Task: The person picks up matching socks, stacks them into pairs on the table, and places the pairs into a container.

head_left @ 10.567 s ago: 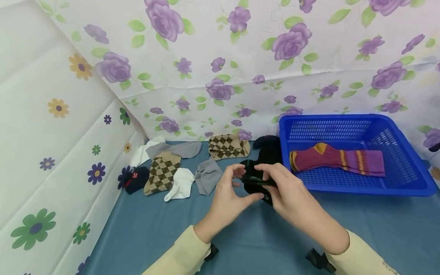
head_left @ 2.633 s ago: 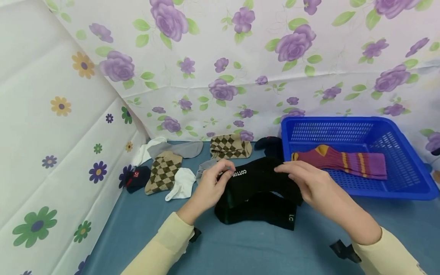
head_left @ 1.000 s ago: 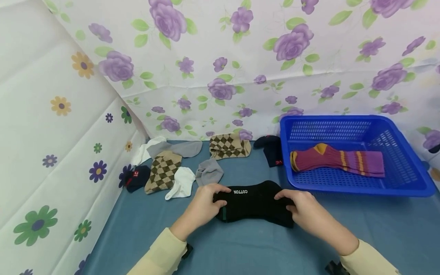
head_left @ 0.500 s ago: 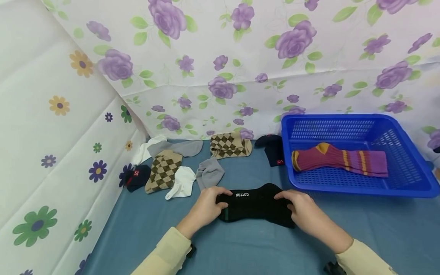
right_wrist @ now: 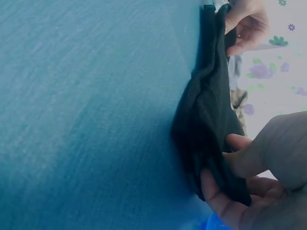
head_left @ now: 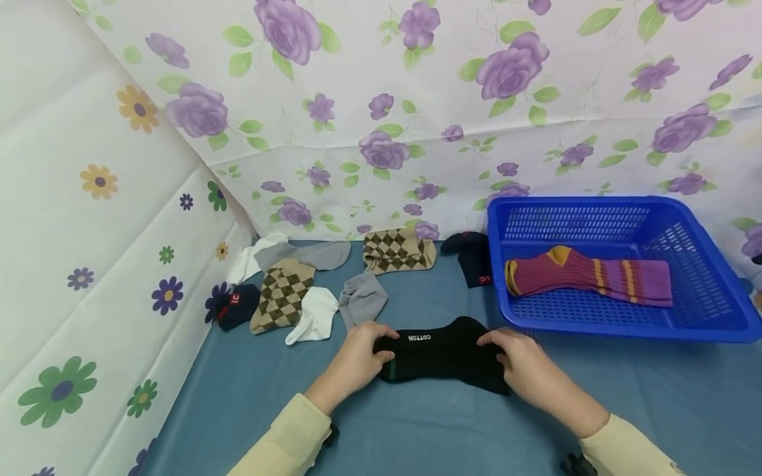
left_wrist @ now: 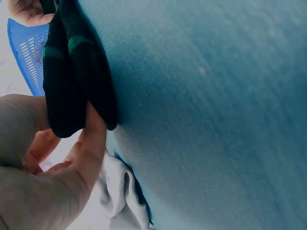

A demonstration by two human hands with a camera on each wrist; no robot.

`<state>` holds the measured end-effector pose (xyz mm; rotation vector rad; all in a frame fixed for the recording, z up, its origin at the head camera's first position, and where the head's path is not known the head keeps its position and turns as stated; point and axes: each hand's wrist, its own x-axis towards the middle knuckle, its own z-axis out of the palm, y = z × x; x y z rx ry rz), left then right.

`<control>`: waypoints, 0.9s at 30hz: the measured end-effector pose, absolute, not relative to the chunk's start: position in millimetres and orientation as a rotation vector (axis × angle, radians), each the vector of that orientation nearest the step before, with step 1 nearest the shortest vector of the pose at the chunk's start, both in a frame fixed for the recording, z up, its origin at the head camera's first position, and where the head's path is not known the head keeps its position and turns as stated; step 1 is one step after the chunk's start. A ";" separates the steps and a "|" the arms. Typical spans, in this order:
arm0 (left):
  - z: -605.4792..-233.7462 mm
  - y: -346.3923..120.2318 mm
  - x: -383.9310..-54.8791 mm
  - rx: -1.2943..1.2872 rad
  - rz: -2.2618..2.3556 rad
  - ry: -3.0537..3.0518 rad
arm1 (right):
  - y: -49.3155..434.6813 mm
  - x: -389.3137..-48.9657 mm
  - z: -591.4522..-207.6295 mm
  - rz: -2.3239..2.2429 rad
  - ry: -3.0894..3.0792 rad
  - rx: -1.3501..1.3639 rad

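Two black socks lie one on top of the other on the blue cloth, seen edge-on in both wrist views. The upper black sock shows white COTTON lettering and a green stripe. My left hand pinches its toe end, and in the left wrist view one finger reaches between the two layers. At the other end my right hand grips the sock; in the right wrist view, the right hand's fingers are at the layered edges. The lower sock is mostly hidden from above.
A blue basket at the right holds a maroon and purple striped sock. Behind and left lie argyle socks, grey socks, white socks and navy socks. A floral sheet hangs behind.
Earlier my hands handled a bunched black sock, then held one sock above another on the cloth. It was lowered onto the other; over the last half second the hands have barely moved.
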<state>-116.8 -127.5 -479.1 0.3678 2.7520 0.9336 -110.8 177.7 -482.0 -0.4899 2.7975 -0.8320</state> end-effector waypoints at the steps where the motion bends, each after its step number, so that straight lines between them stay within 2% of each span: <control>1: -478.9 -127.7 -116.5 0.361 0.923 2.759 | 177.9 -110.7 -482.9 -0.825 2.805 -0.493; 9: -464.5 -130.3 -111.2 0.365 0.864 2.879 | 180.3 -105.4 -481.7 -0.683 2.923 -0.538; 16: -445.5 -124.3 -104.8 0.472 0.899 2.994 | 178.6 -97.9 -469.1 -0.594 3.041 -0.653; 20: -446.1 -118.7 -101.4 0.526 0.899 2.895 | 175.7 -94.2 -464.7 -0.617 3.022 -0.707; 27: -458.3 -119.5 -100.6 0.441 0.856 2.798 | 177.0 -93.3 -468.9 -0.571 2.910 -0.635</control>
